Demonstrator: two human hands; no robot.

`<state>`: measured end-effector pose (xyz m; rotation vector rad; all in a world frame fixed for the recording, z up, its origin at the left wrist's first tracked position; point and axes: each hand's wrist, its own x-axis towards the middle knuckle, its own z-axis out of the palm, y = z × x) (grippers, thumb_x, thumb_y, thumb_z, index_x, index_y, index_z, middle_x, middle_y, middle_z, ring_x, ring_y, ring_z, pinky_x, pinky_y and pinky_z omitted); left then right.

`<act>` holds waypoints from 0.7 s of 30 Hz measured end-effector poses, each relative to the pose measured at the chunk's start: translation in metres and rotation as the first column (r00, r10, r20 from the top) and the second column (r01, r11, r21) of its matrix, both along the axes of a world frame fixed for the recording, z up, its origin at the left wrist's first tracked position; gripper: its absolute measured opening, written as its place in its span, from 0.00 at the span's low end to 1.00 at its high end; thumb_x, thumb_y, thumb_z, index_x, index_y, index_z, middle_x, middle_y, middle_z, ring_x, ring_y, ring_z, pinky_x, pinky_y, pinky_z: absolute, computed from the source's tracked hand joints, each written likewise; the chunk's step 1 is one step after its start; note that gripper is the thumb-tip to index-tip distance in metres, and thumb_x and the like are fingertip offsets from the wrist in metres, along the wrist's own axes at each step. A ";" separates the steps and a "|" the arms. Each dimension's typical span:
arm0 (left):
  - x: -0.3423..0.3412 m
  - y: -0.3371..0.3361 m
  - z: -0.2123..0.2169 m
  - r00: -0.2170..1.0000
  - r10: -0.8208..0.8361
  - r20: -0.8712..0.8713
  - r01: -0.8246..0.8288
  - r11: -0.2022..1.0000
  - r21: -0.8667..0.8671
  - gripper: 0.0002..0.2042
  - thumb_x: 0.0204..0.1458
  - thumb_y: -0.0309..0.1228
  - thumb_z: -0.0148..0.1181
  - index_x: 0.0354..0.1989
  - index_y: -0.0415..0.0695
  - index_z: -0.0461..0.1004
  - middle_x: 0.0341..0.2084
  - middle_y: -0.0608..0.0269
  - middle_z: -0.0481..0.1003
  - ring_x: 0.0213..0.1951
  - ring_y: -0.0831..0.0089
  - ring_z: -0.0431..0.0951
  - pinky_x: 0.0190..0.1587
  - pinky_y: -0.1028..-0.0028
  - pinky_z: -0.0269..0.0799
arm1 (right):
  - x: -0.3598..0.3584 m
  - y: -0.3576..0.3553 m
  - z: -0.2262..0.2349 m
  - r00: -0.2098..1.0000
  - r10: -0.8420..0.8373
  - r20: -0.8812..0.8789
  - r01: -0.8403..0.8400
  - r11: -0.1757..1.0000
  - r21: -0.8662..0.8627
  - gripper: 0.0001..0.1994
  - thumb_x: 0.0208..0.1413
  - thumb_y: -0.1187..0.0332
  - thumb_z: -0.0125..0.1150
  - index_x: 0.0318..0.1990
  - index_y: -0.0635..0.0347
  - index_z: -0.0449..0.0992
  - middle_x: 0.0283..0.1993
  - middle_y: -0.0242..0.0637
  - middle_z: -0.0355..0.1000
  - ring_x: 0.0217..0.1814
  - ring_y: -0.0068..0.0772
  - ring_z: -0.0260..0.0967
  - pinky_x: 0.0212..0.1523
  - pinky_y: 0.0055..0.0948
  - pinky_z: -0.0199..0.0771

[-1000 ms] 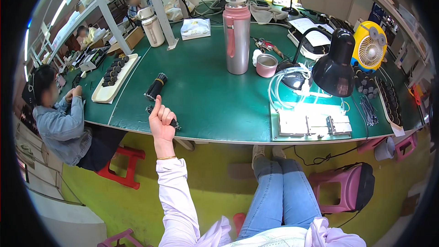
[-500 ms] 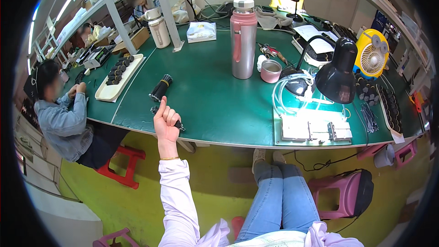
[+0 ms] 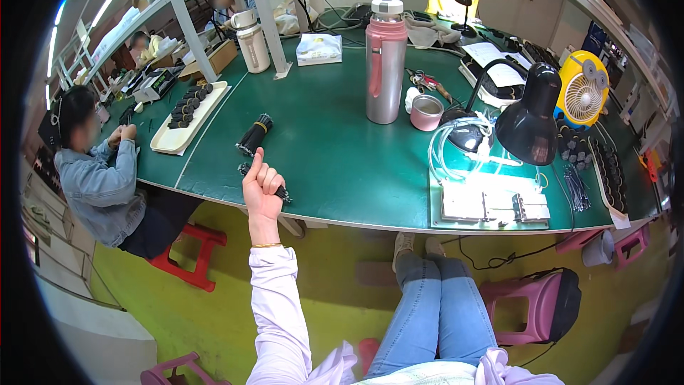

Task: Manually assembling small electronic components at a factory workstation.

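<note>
My left hand is over the table's front edge, left of centre. Its fingers are curled round a bundle of black wires, while the thumb points up and away. Silvery wire ends poke out on both sides of the fist; the bundle's middle is hidden. Just beyond the thumb, on the green tabletop, lies another bundle of black wires, tied with a yellowish band. My right hand does not show.
A steel-and-pink flask, pink cup and black lamp stand right of centre. Under the lamp sits a metal fixture with clear tubing. A cream tray of black coils lies left, near a seated co-worker.
The view has shifted slightly, so the table things appear a little farther right. My left hand keeps its grip on the wire bundle.
</note>
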<state>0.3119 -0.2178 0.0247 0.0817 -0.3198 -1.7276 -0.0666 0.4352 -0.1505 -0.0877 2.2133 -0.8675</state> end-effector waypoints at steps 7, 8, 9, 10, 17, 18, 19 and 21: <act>-0.001 0.001 0.002 1.000 -0.004 0.011 0.004 1.000 0.017 0.10 0.55 0.29 0.41 0.38 0.42 0.69 0.07 0.75 0.43 0.09 0.84 0.40 0.12 0.83 0.39 | -0.008 -0.008 -0.004 1.000 0.008 0.005 -0.008 1.000 -0.019 0.10 0.50 0.62 0.50 0.29 0.60 0.68 0.33 0.42 0.63 0.32 0.36 0.59 0.32 0.30 0.59; -0.002 0.001 0.002 1.000 -0.004 0.013 0.003 1.000 0.015 0.10 0.55 0.29 0.41 0.38 0.42 0.69 0.07 0.75 0.43 0.09 0.84 0.40 0.12 0.83 0.39 | -0.008 -0.009 -0.005 1.000 0.008 0.007 -0.008 1.000 -0.022 0.10 0.50 0.62 0.50 0.29 0.60 0.68 0.32 0.42 0.63 0.31 0.36 0.59 0.32 0.30 0.59; -0.002 0.002 0.002 1.000 0.004 0.014 -0.004 1.000 0.020 0.10 0.55 0.29 0.41 0.38 0.42 0.69 0.07 0.75 0.43 0.09 0.84 0.40 0.12 0.83 0.39 | -0.007 -0.008 -0.005 1.000 0.005 0.011 -0.004 1.000 -0.022 0.10 0.50 0.62 0.50 0.29 0.60 0.68 0.32 0.42 0.63 0.31 0.36 0.59 0.32 0.30 0.59; -0.003 0.002 0.001 1.000 0.011 0.015 -0.011 1.000 0.026 0.09 0.55 0.29 0.41 0.37 0.42 0.69 0.07 0.75 0.43 0.09 0.84 0.40 0.12 0.83 0.40 | -0.005 -0.007 -0.005 1.000 0.001 0.014 -0.001 1.000 -0.023 0.10 0.50 0.62 0.50 0.29 0.60 0.68 0.32 0.42 0.63 0.31 0.36 0.59 0.32 0.30 0.59; -0.001 0.000 0.001 1.000 0.001 0.015 -0.001 1.000 0.009 0.10 0.55 0.30 0.41 0.38 0.42 0.69 0.07 0.75 0.43 0.09 0.84 0.40 0.12 0.83 0.40 | -0.008 -0.006 -0.006 1.000 -0.006 0.020 0.007 1.000 -0.028 0.10 0.50 0.61 0.50 0.29 0.59 0.68 0.32 0.41 0.63 0.31 0.36 0.59 0.32 0.30 0.59; -0.003 0.000 0.001 1.000 0.005 0.020 -0.005 1.000 0.016 0.10 0.55 0.30 0.41 0.38 0.42 0.69 0.07 0.75 0.43 0.09 0.84 0.40 0.12 0.83 0.40 | -0.010 -0.007 -0.006 1.000 -0.006 0.020 0.006 1.000 -0.029 0.10 0.50 0.61 0.50 0.29 0.59 0.68 0.32 0.41 0.63 0.31 0.36 0.59 0.32 0.30 0.59; -0.003 0.000 0.001 1.000 0.005 0.028 -0.006 1.000 0.024 0.10 0.55 0.30 0.41 0.38 0.42 0.69 0.07 0.75 0.43 0.09 0.84 0.40 0.12 0.83 0.40 | -0.007 -0.005 -0.006 1.000 -0.009 0.024 0.010 1.000 -0.029 0.10 0.50 0.61 0.50 0.29 0.59 0.67 0.32 0.41 0.63 0.31 0.36 0.59 0.32 0.30 0.59; -0.002 0.001 0.001 1.000 0.005 0.027 -0.006 1.000 0.026 0.10 0.55 0.30 0.41 0.38 0.42 0.69 0.07 0.75 0.43 0.09 0.84 0.40 0.12 0.83 0.40 | -0.003 -0.002 -0.007 0.999 -0.017 0.032 0.018 0.999 -0.028 0.10 0.50 0.61 0.50 0.29 0.59 0.67 0.32 0.41 0.63 0.31 0.36 0.58 0.32 0.30 0.59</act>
